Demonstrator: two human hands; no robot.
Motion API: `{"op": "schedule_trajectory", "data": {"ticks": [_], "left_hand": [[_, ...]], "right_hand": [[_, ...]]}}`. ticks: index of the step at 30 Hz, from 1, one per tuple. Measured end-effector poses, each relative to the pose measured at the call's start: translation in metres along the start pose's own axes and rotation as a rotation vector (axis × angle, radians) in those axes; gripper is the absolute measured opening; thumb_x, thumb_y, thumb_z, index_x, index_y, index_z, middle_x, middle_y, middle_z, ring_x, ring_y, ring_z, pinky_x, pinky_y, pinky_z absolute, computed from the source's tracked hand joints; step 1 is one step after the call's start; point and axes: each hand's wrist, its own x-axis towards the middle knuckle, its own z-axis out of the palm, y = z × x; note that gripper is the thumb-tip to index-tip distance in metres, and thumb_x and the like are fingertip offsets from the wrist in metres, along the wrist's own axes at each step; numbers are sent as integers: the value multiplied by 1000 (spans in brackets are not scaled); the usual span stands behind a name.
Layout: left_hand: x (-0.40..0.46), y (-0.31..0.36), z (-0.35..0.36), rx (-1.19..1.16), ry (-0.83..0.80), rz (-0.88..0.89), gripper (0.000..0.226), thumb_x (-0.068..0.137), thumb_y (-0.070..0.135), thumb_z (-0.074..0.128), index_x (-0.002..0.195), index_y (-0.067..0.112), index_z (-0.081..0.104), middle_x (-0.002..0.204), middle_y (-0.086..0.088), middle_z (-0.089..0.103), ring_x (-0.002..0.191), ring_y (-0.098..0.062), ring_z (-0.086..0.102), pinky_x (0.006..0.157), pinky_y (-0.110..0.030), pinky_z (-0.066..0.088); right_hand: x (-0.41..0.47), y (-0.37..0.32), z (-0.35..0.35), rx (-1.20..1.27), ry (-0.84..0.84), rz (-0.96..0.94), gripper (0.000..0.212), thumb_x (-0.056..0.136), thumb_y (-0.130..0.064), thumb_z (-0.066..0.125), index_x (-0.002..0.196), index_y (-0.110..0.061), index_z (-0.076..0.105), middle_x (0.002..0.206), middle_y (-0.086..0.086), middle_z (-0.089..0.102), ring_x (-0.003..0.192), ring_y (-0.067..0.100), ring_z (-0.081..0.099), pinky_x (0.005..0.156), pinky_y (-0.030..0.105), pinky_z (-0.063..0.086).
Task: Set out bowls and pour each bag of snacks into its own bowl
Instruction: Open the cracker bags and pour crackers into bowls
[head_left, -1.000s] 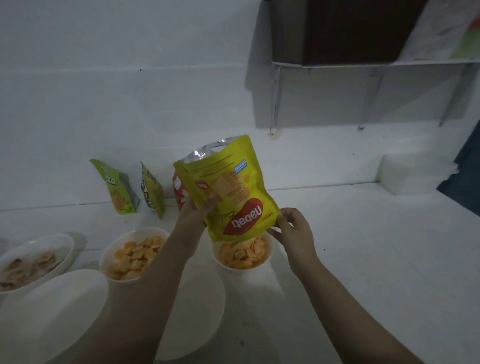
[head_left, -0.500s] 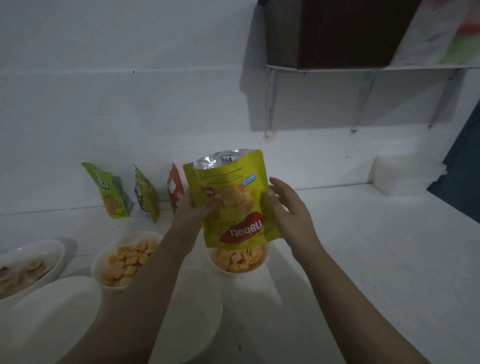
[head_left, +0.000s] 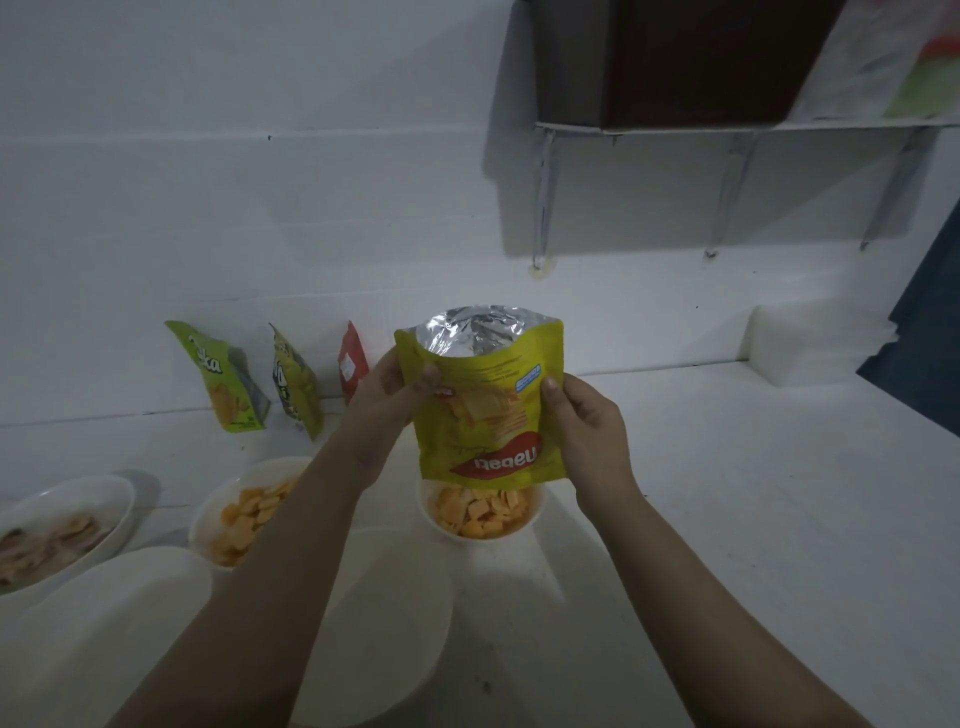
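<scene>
A yellow snack bag hangs printed-side upside down over a small white bowl of orange crackers, its silver-lined mouth facing up and open. My left hand pinches the bag's left edge near the top. My right hand grips its right edge. A second white bowl of orange crackers sits to the left, partly behind my left forearm. An oval dish with brown snacks lies at the far left. Two bowls with nothing visible in them, one at the lower left and one in the middle, sit near me.
Two green bags and a red bag lean against the white wall at the back. A white box sits at the right on the counter. A shelf on brackets hangs above. A dark blue thing stands at the right edge.
The bag has turned from tilted to vertical above the cracker bowl. My right hand has moved up from the bag's bottom corner to its right edge.
</scene>
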Motion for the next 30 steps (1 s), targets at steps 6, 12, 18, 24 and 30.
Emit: {"op": "schedule_trajectory", "data": {"ticks": [6, 12, 18, 24, 30], "left_hand": [[6, 4, 0, -40, 88, -10, 39, 80, 44, 72, 113, 23, 70, 118, -7, 71, 113, -25, 65, 94, -40, 52], [9, 3, -2, -64, 211, 75, 22, 85, 27, 58, 84, 26, 80, 72, 8, 74, 68, -7, 67, 61, -23, 56], [11, -7, -4, -76, 317, 57, 23, 90, 30, 58, 83, 32, 80, 78, 7, 75, 73, -12, 68, 71, -37, 53], [9, -5, -4, -55, 379, 82, 25, 79, 49, 69, 91, 29, 79, 128, -16, 64, 114, -36, 62, 83, -59, 54], [9, 0, 7, -34, 341, 115, 16, 85, 42, 65, 85, 33, 79, 85, 9, 76, 105, -23, 64, 95, -57, 49]], "right_hand": [[-5, 4, -1, 50, -23, 35, 25, 102, -23, 52, 94, -20, 75, 87, 1, 77, 81, 13, 70, 74, 30, 57], [-8, 5, -8, 100, 17, 64, 27, 103, -24, 50, 100, -12, 73, 90, 9, 75, 80, 16, 70, 73, 33, 59], [-13, 9, -5, 53, -28, 87, 28, 103, -27, 49, 104, -15, 74, 94, 5, 77, 88, 24, 72, 76, 36, 61], [-2, -15, -7, 0, -174, 65, 22, 94, -36, 62, 111, -24, 71, 103, -5, 76, 97, 12, 71, 81, 27, 58], [4, -38, 3, 326, -16, 163, 22, 95, -24, 63, 96, -4, 74, 90, 15, 77, 80, 29, 74, 70, 41, 62]]}}
